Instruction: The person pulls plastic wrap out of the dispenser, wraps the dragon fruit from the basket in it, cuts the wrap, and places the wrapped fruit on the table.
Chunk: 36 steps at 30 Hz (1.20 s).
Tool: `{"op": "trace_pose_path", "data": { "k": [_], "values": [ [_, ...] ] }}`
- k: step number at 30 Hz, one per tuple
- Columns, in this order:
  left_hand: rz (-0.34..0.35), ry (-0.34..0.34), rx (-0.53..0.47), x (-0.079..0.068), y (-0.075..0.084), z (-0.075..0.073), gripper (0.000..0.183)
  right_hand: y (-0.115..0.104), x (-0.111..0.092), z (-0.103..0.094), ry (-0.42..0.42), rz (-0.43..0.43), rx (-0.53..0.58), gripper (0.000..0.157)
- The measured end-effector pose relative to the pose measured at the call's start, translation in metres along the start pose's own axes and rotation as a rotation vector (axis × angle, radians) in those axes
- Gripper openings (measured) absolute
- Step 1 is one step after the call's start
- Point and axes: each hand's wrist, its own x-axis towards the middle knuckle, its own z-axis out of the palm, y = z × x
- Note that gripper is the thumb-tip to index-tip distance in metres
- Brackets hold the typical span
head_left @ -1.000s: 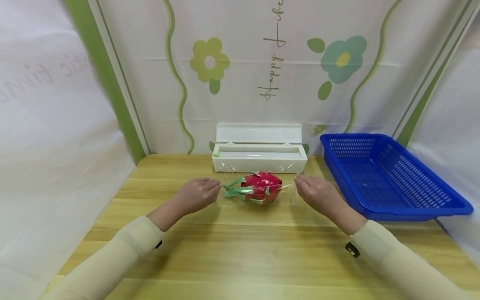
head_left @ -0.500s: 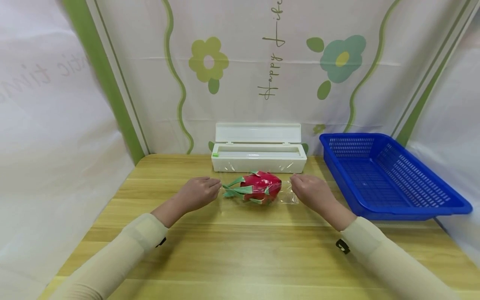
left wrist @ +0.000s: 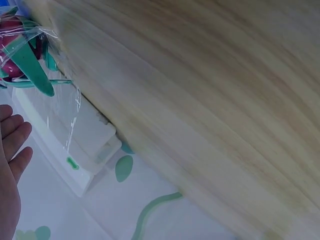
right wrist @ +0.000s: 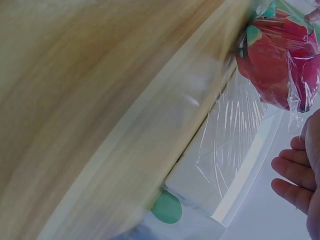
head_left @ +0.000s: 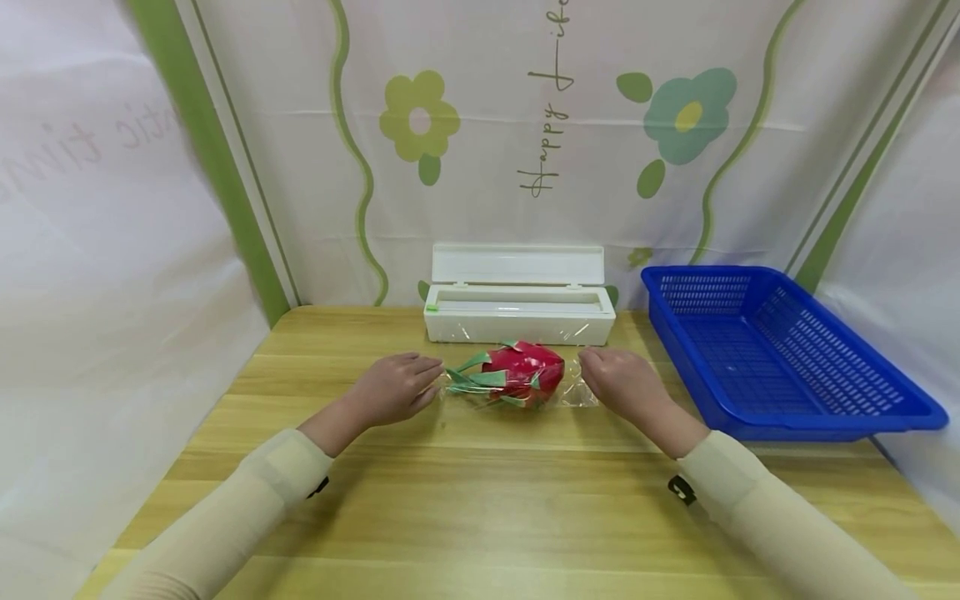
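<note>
Premises: a small cloth-screened booth, furnished as a kitchen-style work corner. White cloth (head_left: 480, 212), printed with flowers (head_left: 407, 93) and sideways script, closes off the upper middle of the frame; a left panel (head_left: 120, 333) and a right panel (head_left: 911, 242) of pale fabric line the frame's edges. A wood-grain table (head_left: 487, 517) fills the lower part. Kitchen character is shown by a dragon fruit (head_left: 522, 367) under clear film (head_left: 579, 393) at centre, an open white box (head_left: 521, 331) behind it and a perforated blue basket (head_left: 810, 429) at mid-right. The wrist views being dim, the surrounding building, home or studio, cannot be determined.
</note>
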Motion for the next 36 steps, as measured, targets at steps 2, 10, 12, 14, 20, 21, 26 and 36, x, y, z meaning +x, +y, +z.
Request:
{"op": "trace_pose_path", "data": {
  "k": [2, 10, 12, 14, 20, 21, 26, 36],
  "values": [
    [-0.011, 0.002, -0.009, -0.002, 0.0, -0.001, 0.033, 0.0, 0.0, 0.0, 0.006, 0.0, -0.002, 0.009],
    [0.036, 0.094, -0.005, 0.0, 0.003, -0.005, 0.039, 0.001, 0.0, 0.001, 0.012, 0.004, -0.021, 0.01],
    [0.078, 0.122, -0.01, 0.006, 0.008, -0.006, 0.042, 0.001, 0.0, 0.001, 0.008, 0.004, -0.02, 0.011],
    [0.133, 0.137, -0.011, 0.012, 0.016, -0.007, 0.045, 0.0, 0.0, 0.001, 0.015, -0.003, -0.019, 0.01],
    [0.31, 0.097, 0.028, 0.025, 0.042, -0.003, 0.048, 0.0, 0.001, 0.002, 0.012, -0.015, -0.026, 0.009],
    [0.331, 0.076, 0.037, 0.026, 0.046, -0.002, 0.049, 0.0, 0.001, 0.002, 0.009, -0.014, -0.026, 0.009],
    [0.357, -0.075, 0.075, 0.029, 0.058, 0.006, 0.063, 0.002, 0.0, 0.003, 0.004, -0.014, -0.033, 0.008],
    [0.229, -0.153, 0.144, 0.032, 0.054, 0.022, 0.075, 0.002, 0.0, 0.003, -0.002, -0.02, -0.031, 0.008]
  ]
}}
